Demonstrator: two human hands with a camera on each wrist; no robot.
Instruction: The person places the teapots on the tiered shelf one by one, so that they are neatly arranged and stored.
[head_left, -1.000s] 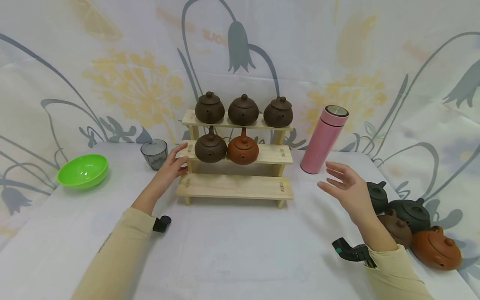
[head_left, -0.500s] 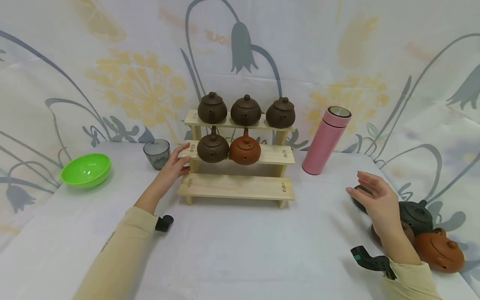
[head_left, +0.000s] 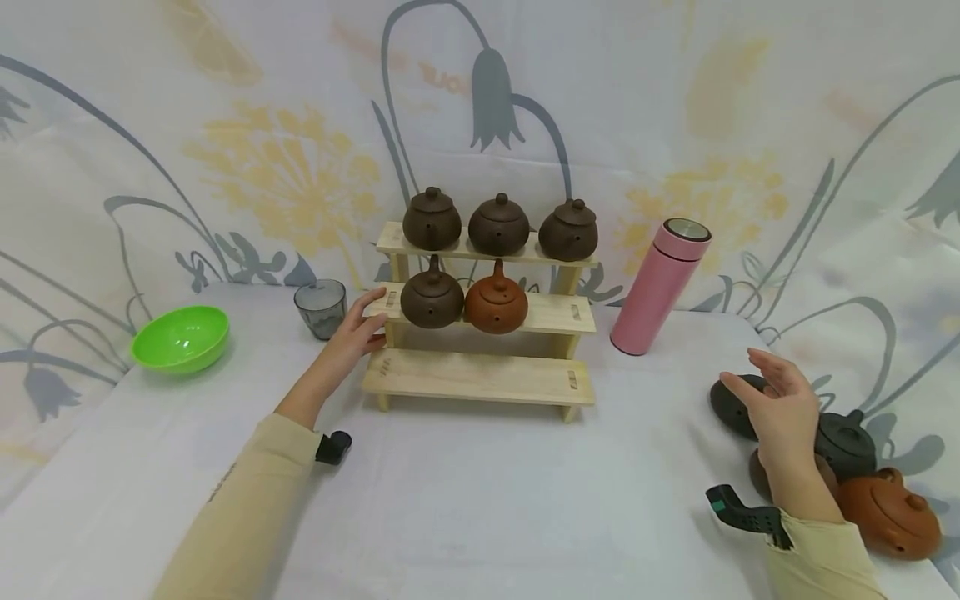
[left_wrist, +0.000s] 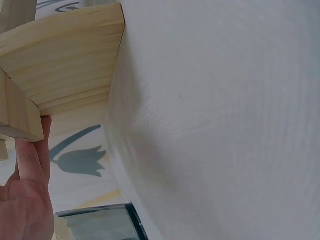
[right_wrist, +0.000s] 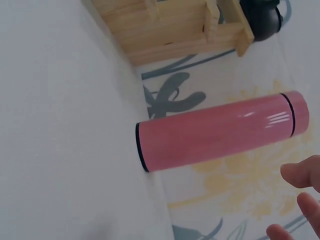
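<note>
My left hand [head_left: 352, 329] grips the left end of the middle shelf of a three-tier wooden stand [head_left: 480, 375]. In the left wrist view its fingers [left_wrist: 31, 157] go up against the shelf's end; part of them is hidden. Three dark brown teapots [head_left: 498, 225] line the top tier. On the middle tier sit a dark brown teapot [head_left: 432, 300] and an orange-brown teapot [head_left: 497, 305]. My right hand [head_left: 783, 412] hovers over the teapots at the right, thumb and fingers apart, holding nothing. Nearest it is a black teapot [head_left: 731, 408], partly hidden behind the hand.
Another black teapot [head_left: 846, 446], a brown teapot [head_left: 761, 475] and an orange-brown teapot [head_left: 888, 514] cluster at the right. A pink thermos [head_left: 656, 292] stands right of the stand. A grey glass [head_left: 322, 310] and a green bowl [head_left: 180, 342] are at the left.
My right hand has moved right, from near the thermos to above the clustered teapots. My left hand stays at the stand's middle shelf. The view has shifted slightly.
</note>
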